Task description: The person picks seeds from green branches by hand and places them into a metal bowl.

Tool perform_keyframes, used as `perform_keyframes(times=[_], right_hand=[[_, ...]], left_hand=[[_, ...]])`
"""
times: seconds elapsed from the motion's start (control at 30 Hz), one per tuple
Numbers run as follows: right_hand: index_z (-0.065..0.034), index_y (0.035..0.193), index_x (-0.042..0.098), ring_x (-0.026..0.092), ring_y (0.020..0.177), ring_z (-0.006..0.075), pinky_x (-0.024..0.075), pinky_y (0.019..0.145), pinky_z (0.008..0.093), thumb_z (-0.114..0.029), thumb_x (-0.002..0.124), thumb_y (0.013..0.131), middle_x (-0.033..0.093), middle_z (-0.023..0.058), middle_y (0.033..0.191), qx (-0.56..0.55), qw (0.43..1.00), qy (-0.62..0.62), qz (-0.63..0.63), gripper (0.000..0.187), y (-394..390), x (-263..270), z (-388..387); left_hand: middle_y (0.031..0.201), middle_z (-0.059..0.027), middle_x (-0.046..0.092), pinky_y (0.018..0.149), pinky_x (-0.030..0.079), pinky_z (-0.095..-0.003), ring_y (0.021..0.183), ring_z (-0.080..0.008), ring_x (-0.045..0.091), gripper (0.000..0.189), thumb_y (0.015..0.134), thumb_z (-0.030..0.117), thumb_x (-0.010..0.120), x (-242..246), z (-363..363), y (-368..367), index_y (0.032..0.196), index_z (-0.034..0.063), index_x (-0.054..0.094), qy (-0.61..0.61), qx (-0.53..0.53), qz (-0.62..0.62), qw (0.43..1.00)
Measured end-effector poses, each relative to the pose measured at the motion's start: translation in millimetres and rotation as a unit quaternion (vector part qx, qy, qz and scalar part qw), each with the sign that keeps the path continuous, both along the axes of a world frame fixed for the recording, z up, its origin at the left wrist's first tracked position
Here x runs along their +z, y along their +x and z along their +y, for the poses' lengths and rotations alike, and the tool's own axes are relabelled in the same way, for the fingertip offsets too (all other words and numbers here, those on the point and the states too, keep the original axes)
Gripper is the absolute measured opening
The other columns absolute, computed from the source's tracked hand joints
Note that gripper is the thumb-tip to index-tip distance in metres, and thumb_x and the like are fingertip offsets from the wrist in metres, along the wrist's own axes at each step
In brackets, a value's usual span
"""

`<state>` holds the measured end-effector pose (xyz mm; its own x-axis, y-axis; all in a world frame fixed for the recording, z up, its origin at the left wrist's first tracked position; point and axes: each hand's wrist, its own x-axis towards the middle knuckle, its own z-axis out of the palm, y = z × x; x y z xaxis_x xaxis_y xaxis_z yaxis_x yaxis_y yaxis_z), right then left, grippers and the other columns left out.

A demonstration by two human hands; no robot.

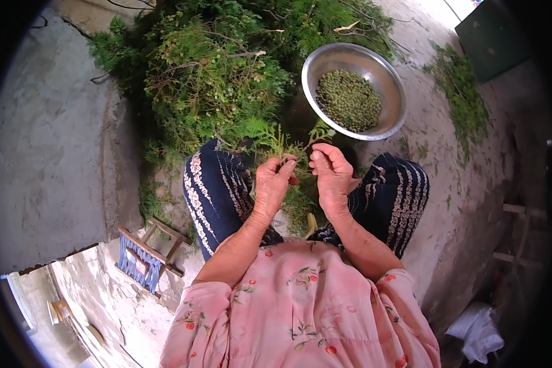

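Observation:
Between my knees, my left hand (276,177) pinches a green conifer sprig (278,142) between thumb and fingers. Close on its right, my right hand (331,172) has its fingers curled together at a thin twig that rises toward the basin; whether it grips the twig or small pieces is hard to tell. A steel basin (398,94) stands beyond my right hand, partly filled with small round green cones or berries (349,99). A large heap of cut conifer branches (216,83), some bearing small pale cones, lies in front of me and to the left.
A concrete slab (46,138) borders the left side. A small wooden stool with blue webbing (140,262) stands at lower left. More cut greenery (460,96) lies at right, beside a dark green panel (492,39). A white plastic bag (478,331) is at lower right.

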<state>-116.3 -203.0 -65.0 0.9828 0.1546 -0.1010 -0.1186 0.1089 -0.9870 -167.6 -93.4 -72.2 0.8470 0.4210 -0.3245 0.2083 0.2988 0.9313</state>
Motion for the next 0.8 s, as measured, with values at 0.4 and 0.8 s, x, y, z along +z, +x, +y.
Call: perform_keyframes(times=[0.4, 0.8], right_hand=[[-0.0018, 0.114, 0.050, 0.058, 0.066, 0.0124, 0.0441, 0.052, 0.0230, -0.016, 0.046, 0.092, 0.057, 0.0048, 0.086, -0.025, 0.966, 0.209, 0.147, 0.026, 38.2, -2.4, -22.6], [-0.0024, 0.078, 0.062, 0.055, 0.059, 0.0248, 0.0435, 0.054, 0.0329, -0.011, 0.066, 0.073, 0.058, 0.0118, 0.069, -0.061, 0.893, -0.292, -0.337, 0.011, 58.2, 12.9, -20.6]], left_hand=[[0.068, -0.0038, 0.053, 0.051, 0.050, -0.0261, 0.050, -0.0094, 0.049, 0.007, 0.082, 0.005, 0.055, -2.3, 0.6, -4.8, 0.085, -0.0015, 0.057, -0.190, 0.011, -0.032, 0.981], [0.065, -0.0022, 0.052, 0.043, 0.039, -0.0229, 0.046, -0.0079, 0.043, 0.004, 0.080, 0.001, 0.055, 3.8, -1.6, -5.6, 0.081, -0.0019, 0.056, -0.163, -0.036, -0.019, 0.986]])
